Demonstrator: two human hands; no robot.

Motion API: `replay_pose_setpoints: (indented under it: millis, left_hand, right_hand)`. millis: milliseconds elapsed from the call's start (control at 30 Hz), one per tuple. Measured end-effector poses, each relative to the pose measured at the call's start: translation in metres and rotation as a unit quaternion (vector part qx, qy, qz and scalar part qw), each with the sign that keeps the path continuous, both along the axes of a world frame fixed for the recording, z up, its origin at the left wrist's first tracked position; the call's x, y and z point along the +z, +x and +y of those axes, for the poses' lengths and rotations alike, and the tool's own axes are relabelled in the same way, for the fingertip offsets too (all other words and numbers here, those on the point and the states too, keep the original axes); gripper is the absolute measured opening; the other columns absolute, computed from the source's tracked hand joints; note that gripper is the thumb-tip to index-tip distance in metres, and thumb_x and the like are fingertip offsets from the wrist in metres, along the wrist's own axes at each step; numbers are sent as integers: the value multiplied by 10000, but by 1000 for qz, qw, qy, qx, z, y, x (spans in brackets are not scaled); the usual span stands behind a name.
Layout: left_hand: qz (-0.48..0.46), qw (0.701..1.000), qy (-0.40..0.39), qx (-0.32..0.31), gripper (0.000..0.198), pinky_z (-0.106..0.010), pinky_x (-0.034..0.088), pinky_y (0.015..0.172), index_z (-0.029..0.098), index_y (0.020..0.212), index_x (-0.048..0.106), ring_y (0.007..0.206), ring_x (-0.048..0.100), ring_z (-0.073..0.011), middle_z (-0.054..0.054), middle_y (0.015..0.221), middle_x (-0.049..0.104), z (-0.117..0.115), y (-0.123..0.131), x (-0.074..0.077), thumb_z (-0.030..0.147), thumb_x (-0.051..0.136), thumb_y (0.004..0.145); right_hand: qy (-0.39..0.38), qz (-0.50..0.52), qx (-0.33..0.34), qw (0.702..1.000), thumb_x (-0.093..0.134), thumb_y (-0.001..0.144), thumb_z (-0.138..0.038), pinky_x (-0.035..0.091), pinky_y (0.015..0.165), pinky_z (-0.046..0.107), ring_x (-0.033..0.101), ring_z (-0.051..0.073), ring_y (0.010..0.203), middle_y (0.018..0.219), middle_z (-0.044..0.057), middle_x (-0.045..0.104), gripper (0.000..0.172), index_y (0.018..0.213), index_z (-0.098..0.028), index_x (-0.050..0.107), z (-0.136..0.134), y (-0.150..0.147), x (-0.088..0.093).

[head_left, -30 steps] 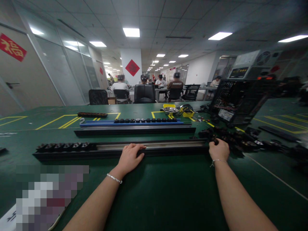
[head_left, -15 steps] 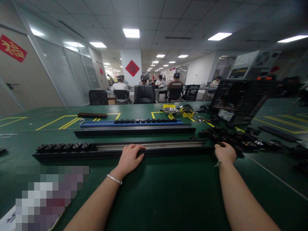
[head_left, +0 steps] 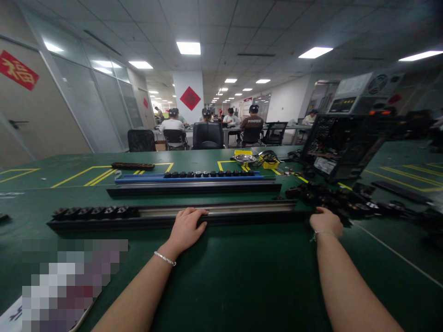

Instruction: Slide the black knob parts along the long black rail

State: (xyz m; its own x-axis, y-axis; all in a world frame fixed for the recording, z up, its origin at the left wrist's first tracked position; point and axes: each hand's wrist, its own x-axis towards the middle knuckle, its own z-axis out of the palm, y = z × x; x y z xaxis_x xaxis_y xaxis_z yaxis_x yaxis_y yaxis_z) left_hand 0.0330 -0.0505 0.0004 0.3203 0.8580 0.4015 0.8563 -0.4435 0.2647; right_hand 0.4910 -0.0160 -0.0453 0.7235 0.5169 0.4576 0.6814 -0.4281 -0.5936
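A long black rail (head_left: pixel 238 214) lies across the green table in front of me, with several small black parts (head_left: pixel 93 212) seated in its left end. My left hand (head_left: pixel 185 229) rests on the rail's middle, fingers curled over its near edge. My right hand (head_left: pixel 325 222) sits just past the rail's right end, at the edge of a heap of loose black parts (head_left: pixel 337 199); its fingers are curled and I cannot make out what, if anything, they hold.
A second black rail (head_left: pixel 194 188) and a blue rail (head_left: pixel 188 175) carrying black parts lie farther back. A metal bowl (head_left: pixel 244 158), a yellow box (head_left: pixel 271 163) and an open computer case (head_left: pixel 341 143) stand at the back right. People sit at desks beyond.
My right hand has slid to the right and slightly toward me, from the rail's end to the edge of the parts heap. The left hand has stayed on the rail.
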Motion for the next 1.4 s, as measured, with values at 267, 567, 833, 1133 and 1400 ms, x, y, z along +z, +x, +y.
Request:
replay_pose_setpoints:
  millis: [267,567,833,1133,1400]
  left_hand:
    - [-51,998,27,23,222,-399,377,933,255,1001,618,1034,522,-211,-14,1069,676,1,0,0,281,463,843]
    - [-78,911,121,387,327,-528,202,1063,198,1091,571,1346,230,-314,-109,1499,245,9,-31,5,327,480,805]
    - [-238,801,14,550,498,-579,178,1053,148,1196,477,1393,92,-369,-229,1512,76,22,-78,-3,392,509,763]
    - [-233,800,9,554,473,-572,191,1039,180,1147,542,1390,111,-364,-190,1491,168,21,-86,-3,398,530,727]
    - [-250,795,41,552,423,-538,193,1058,181,1078,600,1357,164,-372,-160,1431,247,20,-87,-6,411,508,736]
  right_hand:
    - [92,-138,206,964,364,779,-196,340,1013,358,484,226,1126,1176,140,586,416,1095,-112,621,-5,-92,44]
    - [-104,-217,351,905,344,884,-330,292,1025,475,484,219,1187,1243,34,593,383,1145,-267,617,-10,-146,40]
    - [-100,-207,340,912,358,867,-313,324,983,417,504,208,1156,1206,21,617,372,1110,-263,635,-10,-148,45]
    - [-75,-209,330,918,364,860,-302,280,996,427,526,207,1104,1137,28,652,354,1056,-257,655,-11,-150,43]
    - [-56,-204,323,922,361,861,-303,272,999,433,544,204,1064,1104,26,665,341,1008,-262,665,-10,-152,43]
